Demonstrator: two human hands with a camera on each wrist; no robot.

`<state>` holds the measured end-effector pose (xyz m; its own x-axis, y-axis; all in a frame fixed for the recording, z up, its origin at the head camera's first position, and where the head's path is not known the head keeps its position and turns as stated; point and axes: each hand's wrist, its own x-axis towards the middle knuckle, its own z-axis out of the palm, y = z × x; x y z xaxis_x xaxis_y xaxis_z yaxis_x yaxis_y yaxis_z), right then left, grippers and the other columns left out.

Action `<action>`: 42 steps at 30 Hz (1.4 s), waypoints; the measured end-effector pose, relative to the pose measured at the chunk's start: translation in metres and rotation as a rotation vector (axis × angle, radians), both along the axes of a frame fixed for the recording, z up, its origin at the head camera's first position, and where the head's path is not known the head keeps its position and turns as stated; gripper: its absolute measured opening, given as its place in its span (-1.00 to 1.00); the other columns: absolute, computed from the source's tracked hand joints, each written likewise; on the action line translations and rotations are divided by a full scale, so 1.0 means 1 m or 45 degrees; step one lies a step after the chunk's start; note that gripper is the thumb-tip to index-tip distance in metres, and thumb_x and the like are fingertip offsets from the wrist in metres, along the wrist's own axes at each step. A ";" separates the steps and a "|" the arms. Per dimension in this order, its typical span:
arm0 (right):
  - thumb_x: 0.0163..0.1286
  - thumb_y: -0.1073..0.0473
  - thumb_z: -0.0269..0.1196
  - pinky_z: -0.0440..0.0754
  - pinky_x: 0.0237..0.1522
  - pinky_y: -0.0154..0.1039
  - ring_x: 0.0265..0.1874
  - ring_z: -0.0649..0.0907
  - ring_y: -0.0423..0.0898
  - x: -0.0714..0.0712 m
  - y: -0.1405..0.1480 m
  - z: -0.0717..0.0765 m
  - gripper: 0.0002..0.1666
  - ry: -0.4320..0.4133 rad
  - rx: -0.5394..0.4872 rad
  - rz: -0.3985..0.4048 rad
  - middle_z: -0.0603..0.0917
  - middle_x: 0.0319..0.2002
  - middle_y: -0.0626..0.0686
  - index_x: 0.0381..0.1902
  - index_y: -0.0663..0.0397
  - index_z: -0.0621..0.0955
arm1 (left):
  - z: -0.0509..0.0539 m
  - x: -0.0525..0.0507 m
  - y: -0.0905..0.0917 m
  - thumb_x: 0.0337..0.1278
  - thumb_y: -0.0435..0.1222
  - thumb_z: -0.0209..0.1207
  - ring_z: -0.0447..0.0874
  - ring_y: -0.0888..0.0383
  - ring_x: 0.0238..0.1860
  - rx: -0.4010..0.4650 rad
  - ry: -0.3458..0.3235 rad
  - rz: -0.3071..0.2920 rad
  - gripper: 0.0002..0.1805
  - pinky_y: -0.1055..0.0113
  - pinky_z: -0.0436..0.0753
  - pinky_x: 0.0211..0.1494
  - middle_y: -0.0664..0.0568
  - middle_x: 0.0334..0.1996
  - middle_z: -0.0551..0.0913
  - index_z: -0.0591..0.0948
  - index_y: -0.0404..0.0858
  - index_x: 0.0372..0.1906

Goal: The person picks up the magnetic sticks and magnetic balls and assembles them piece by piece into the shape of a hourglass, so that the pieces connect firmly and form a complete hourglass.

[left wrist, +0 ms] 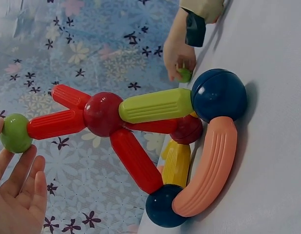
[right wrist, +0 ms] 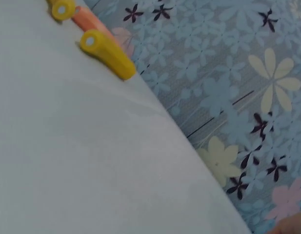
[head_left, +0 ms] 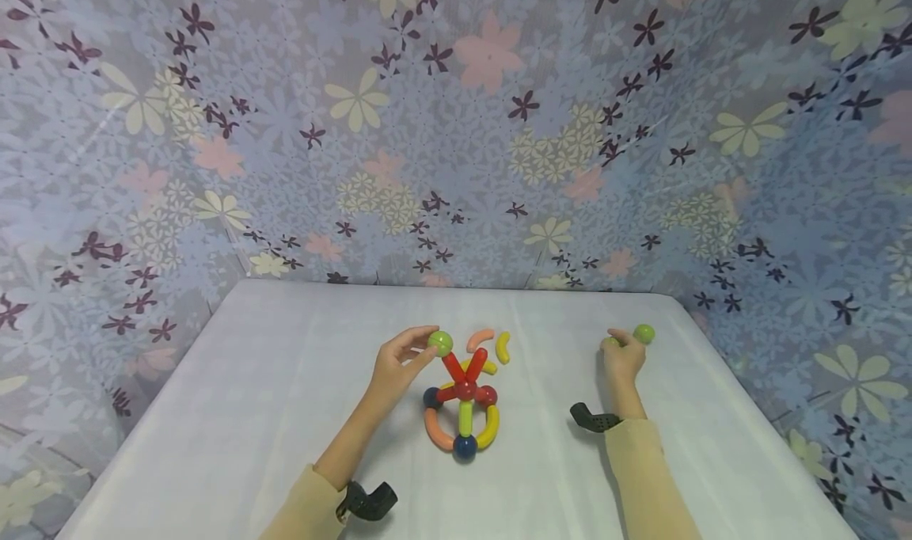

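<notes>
My left hand (head_left: pixel 399 362) pinches a green ball (head_left: pixel 440 343) at the tip of a raised red rod. That rod rises from the red ball (head_left: pixel 465 389) on top of a built frame. In the left wrist view the green ball (left wrist: pixel 16 133) touches the red rod (left wrist: pixel 56 124), with the left fingers around it. The frame's base has dark blue balls (left wrist: pixel 219 95), a red ball (left wrist: pixel 186 129) and curved orange (left wrist: pixel 211 168) and yellow rods. At the right, my right hand (head_left: pixel 625 359) grips a green ball (left wrist: pixel 184 74), partly hidden by its fingers; another green ball (head_left: pixel 644 333) lies beside it.
Behind the frame lie a loose curved orange piece (head_left: pixel 480 340) and a yellow one (head_left: pixel 503 347). The right wrist view shows yellow pieces (right wrist: pixel 109 55) near the edge of the white table (right wrist: pixel 82 156). A flowered cloth (head_left: pixel 456 128) hangs behind the table.
</notes>
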<state>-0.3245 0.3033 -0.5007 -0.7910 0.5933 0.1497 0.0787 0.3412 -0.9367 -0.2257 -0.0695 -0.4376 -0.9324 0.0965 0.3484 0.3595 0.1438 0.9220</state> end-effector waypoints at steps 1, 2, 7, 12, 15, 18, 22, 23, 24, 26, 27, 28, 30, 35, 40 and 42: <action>0.10 0.45 0.04 0.38 -0.07 -0.21 0.03 0.50 0.14 0.000 0.000 -0.002 -0.53 -0.004 0.001 -0.004 0.57 0.07 0.40 0.01 0.45 0.56 | 0.000 0.000 0.000 0.19 -0.29 0.20 0.56 0.35 -0.11 -0.001 0.002 -0.002 -0.62 0.45 0.55 -0.03 -0.13 -0.05 0.66 0.56 -0.32 0.11; 0.11 0.45 0.04 0.38 -0.04 -0.20 0.05 0.50 0.14 0.000 0.000 -0.003 -0.54 -0.002 0.003 -0.006 0.57 0.07 0.41 0.01 0.46 0.56 | -0.001 -0.001 0.000 0.19 -0.29 0.20 0.56 0.36 -0.12 -0.001 -0.001 -0.004 -0.61 0.45 0.55 -0.03 -0.12 -0.05 0.66 0.56 -0.32 0.11; 0.14 0.44 0.09 0.43 -0.07 -0.29 0.09 0.50 0.13 0.001 -0.005 0.000 -0.55 0.004 -0.056 0.003 0.56 0.09 0.38 0.04 0.44 0.55 | -0.001 -0.001 0.000 0.20 -0.29 0.19 0.57 0.36 -0.14 0.000 -0.016 -0.009 -0.62 0.43 0.54 -0.02 -0.14 -0.08 0.67 0.56 -0.32 0.11; 0.19 0.38 0.17 0.33 -0.37 -0.62 -0.06 0.49 0.00 0.002 -0.022 0.019 -0.57 0.021 -0.077 0.068 0.56 0.04 0.31 0.05 0.39 0.55 | 0.000 0.000 -0.001 0.21 -0.28 0.19 0.63 0.38 -0.20 0.019 -0.036 -0.023 -0.61 0.30 0.55 0.06 -0.20 -0.15 0.71 0.54 -0.33 0.12; 0.20 0.33 0.21 0.35 -0.34 -0.61 -0.16 0.46 -0.13 0.006 -0.039 0.038 -0.58 0.071 -0.117 0.138 0.56 0.03 0.24 0.04 0.34 0.56 | 0.000 0.000 -0.001 0.22 -0.28 0.18 0.66 0.37 -0.23 0.038 -0.047 -0.043 -0.61 0.12 0.54 0.16 -0.22 -0.16 0.72 0.54 -0.30 0.13; 0.20 0.28 0.24 0.43 -0.25 -0.50 -0.20 0.45 -0.23 0.015 -0.059 0.059 -0.56 0.086 -0.172 0.233 0.55 0.06 0.15 0.07 0.26 0.56 | 0.001 0.001 -0.001 0.22 -0.28 0.17 0.67 0.37 -0.23 0.046 -0.055 -0.060 -0.61 0.00 0.52 0.21 -0.23 -0.14 0.72 0.54 -0.28 0.14; 0.21 0.23 0.28 0.47 -0.11 -0.37 -0.20 0.49 -0.27 0.031 -0.085 0.084 -0.52 0.079 -0.211 0.406 0.53 0.07 0.05 0.11 0.17 0.53 | 0.002 0.003 -0.002 0.23 -0.27 0.17 0.66 0.37 -0.22 0.041 -0.052 -0.081 -0.61 -0.04 0.51 0.21 -0.24 -0.11 0.71 0.53 -0.26 0.14; 0.21 0.23 0.29 0.47 -0.08 -0.35 -0.20 0.50 -0.26 0.036 -0.091 0.089 -0.52 0.079 -0.220 0.454 0.53 0.05 0.01 0.11 0.17 0.53 | 0.002 0.003 -0.002 0.23 -0.26 0.17 0.66 0.36 -0.22 0.042 -0.052 -0.085 -0.61 -0.04 0.51 0.21 -0.24 -0.11 0.71 0.53 -0.26 0.14; 0.21 0.22 0.30 0.48 -0.05 -0.33 -0.20 0.52 -0.26 0.040 -0.096 0.094 -0.52 0.080 -0.228 0.507 0.54 0.02 -0.03 0.11 0.16 0.53 | 0.002 0.003 -0.002 0.23 -0.26 0.16 0.66 0.36 -0.22 0.042 -0.052 -0.089 -0.61 -0.03 0.51 0.21 -0.24 -0.11 0.71 0.53 -0.26 0.14; 0.20 0.24 0.31 0.48 0.00 -0.29 -0.19 0.53 -0.26 0.048 -0.106 0.101 -0.54 0.090 -0.251 0.616 0.55 -0.05 -0.10 0.07 0.16 0.53 | 0.003 0.003 -0.002 0.23 -0.26 0.17 0.67 0.35 -0.22 0.048 -0.054 -0.096 -0.62 -0.03 0.52 0.21 -0.23 -0.10 0.71 0.53 -0.25 0.14; 0.20 0.25 0.31 0.48 0.03 -0.27 -0.19 0.54 -0.26 0.052 -0.110 0.104 -0.57 0.097 -0.259 0.672 0.56 -0.07 -0.12 0.05 0.15 0.54 | 0.003 0.003 -0.002 0.23 -0.26 0.17 0.67 0.35 -0.22 0.050 -0.054 -0.098 -0.62 -0.03 0.51 0.21 -0.23 -0.10 0.71 0.53 -0.25 0.14; 0.19 0.27 0.31 0.48 0.05 -0.25 -0.18 0.56 -0.26 0.055 -0.113 0.107 -0.59 0.109 -0.266 0.728 0.58 -0.10 -0.13 0.02 0.15 0.55 | 0.003 0.003 -0.002 0.23 -0.26 0.17 0.67 0.35 -0.22 0.051 -0.057 -0.098 -0.62 -0.03 0.51 0.22 -0.23 -0.10 0.71 0.53 -0.24 0.14; 0.17 0.29 0.31 0.47 0.07 -0.23 -0.16 0.57 -0.26 0.062 -0.120 0.111 -0.62 0.118 -0.256 0.829 0.60 -0.10 -0.11 -0.03 0.14 0.56 | 0.003 0.002 -0.001 0.23 -0.26 0.17 0.67 0.35 -0.23 0.053 -0.061 -0.098 -0.62 -0.03 0.51 0.22 -0.23 -0.11 0.71 0.53 -0.24 0.14; 0.15 0.32 0.32 0.47 0.11 -0.13 -0.11 0.56 -0.25 0.074 -0.133 0.114 -0.60 0.135 -0.162 1.027 0.61 -0.05 -0.04 -0.02 0.23 0.56 | 0.002 0.002 -0.002 0.23 -0.26 0.16 0.66 0.35 -0.24 0.046 -0.068 -0.097 -0.61 -0.03 0.50 0.24 -0.24 -0.11 0.71 0.52 -0.26 0.15; 0.15 0.29 0.35 0.51 0.03 -0.17 -0.07 0.56 -0.18 0.080 -0.143 0.112 -0.59 0.103 -0.041 1.154 0.61 -0.08 -0.04 -0.01 0.23 0.57 | 0.002 0.001 -0.003 0.24 -0.27 0.16 0.65 0.35 -0.25 0.047 -0.060 -0.110 -0.59 0.00 0.52 0.21 -0.26 -0.11 0.70 0.50 -0.34 0.16; 0.16 0.28 0.35 0.53 -0.02 -0.20 -0.08 0.56 -0.15 0.081 -0.146 0.112 -0.60 0.089 -0.009 1.185 0.61 -0.04 0.06 -0.02 0.22 0.58 | 0.002 0.001 -0.003 0.24 -0.27 0.15 0.65 0.35 -0.25 0.047 -0.063 -0.110 -0.60 0.07 0.56 0.18 -0.27 -0.11 0.69 0.50 -0.33 0.15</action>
